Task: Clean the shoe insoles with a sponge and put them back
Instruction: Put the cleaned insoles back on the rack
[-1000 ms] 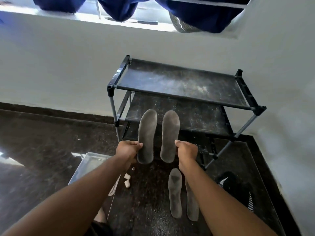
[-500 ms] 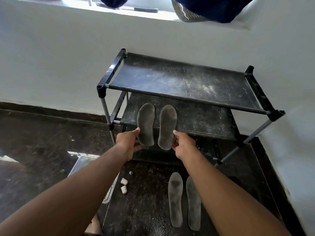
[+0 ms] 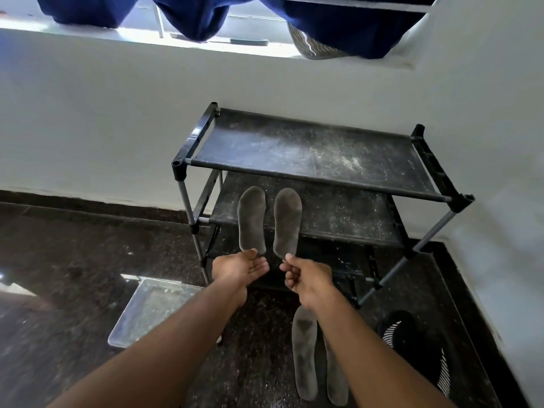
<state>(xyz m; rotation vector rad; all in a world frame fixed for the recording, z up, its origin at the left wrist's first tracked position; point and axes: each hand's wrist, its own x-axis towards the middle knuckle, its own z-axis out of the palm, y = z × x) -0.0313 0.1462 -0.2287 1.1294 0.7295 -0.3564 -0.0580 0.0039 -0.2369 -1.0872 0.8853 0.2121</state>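
Two bare forearms reach in from the bottom edge of the frame, and four insoles are in play. Nearest, low and right of centre, one pair of grey insoles (image 3: 306,351) lies flat on the dark speckled floor (image 3: 73,260), side by side, the right one partly hidden under the right forearm. To their right, at the lower right, one black shoe with white stripes (image 3: 412,337) sits near the wall. At lower left, one clear plastic tray (image 3: 147,307) rests on the floor, partly under the left forearm. Moving up to the middle of the frame: the left hand (image 3: 240,267) is palm-up, fingers loosely extended and holding nothing, fingertips just at the heel of the left shelf insole (image 3: 252,220). The right hand (image 3: 306,275) has its fingers curled, thumb and forefinger right at the heel of the right shelf insole (image 3: 287,222); whether it actually pinches that heel I cannot tell. Both of those insoles lie side by side on the middle shelf, heels hanging over its front edge, with open shelf room to their right. Beyond, one black shoe rack (image 3: 309,148) stands against the white wall, its dusty top shelf bare. At the top of the frame, blue cloth (image 3: 200,16) hangs over a bright window ledge.
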